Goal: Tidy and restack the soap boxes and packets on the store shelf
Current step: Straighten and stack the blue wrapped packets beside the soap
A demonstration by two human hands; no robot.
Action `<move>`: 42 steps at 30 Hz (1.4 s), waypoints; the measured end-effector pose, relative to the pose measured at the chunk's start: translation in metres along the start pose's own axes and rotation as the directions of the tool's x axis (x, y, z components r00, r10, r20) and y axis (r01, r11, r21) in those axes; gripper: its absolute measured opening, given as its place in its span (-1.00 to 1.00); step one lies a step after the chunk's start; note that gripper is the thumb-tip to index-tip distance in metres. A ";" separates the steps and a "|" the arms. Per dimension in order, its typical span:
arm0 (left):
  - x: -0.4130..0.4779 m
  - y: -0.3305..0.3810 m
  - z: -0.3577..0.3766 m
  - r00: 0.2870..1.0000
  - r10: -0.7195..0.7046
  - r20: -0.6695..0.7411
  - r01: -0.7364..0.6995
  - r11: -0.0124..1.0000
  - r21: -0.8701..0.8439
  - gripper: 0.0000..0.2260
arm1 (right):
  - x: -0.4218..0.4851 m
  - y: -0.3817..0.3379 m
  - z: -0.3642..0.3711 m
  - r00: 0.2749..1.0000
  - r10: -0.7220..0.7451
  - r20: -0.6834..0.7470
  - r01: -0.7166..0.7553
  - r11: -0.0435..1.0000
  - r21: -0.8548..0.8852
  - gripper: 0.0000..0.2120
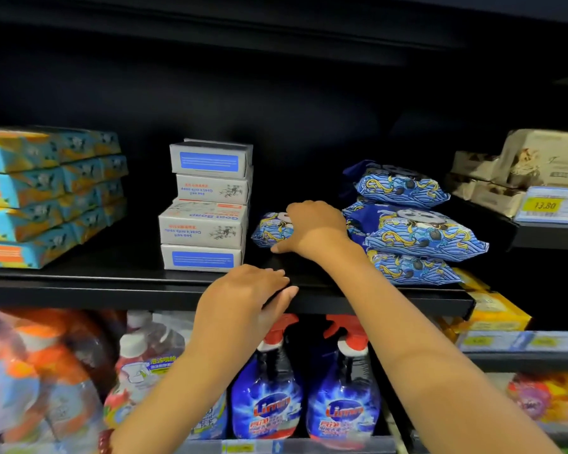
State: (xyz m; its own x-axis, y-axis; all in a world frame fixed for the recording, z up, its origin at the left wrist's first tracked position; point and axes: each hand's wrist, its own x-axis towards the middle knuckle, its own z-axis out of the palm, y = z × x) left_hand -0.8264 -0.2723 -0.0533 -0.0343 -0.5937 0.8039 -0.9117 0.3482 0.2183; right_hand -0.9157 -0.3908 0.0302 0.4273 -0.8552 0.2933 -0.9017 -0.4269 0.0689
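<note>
On the black shelf (pixel 79 283) stands an uneven stack of white goat-milk soap boxes (pixel 207 204), some upside down. To its right lies a single blue patterned soap packet (pixel 269 229); my right hand (pixel 312 229) is laid over its right end with fingers curled on it. A pile of matching blue packets (pixel 413 224) sits further right. My left hand (pixel 246 296) rests on the shelf's front edge, fingers straight, holding nothing.
Stacked teal-and-orange boxes (pixel 40 194) fill the shelf's left end. Beige boxes (pixel 518 172) and a yellow 13.80 price tag (pixel 543 204) are at the right. Below hang blue spray bottles (pixel 269 385), other bottles (pixel 138 365) and yellow boxes (pixel 492 309).
</note>
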 end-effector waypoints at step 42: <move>0.023 0.028 0.034 0.994 0.053 0.092 -0.062 0.994 0.090 -0.64 | -0.085 0.151 -0.087 0.955 -0.104 -0.278 0.166 0.964 0.210 -0.26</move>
State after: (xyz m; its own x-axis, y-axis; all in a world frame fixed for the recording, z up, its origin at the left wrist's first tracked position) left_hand -0.8661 -0.3007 -0.0473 -0.1203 -0.6383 0.7603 -0.9410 0.3174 0.1176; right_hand -1.0942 -0.3575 0.0983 0.4836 -0.6904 0.5380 -0.7839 -0.6151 -0.0847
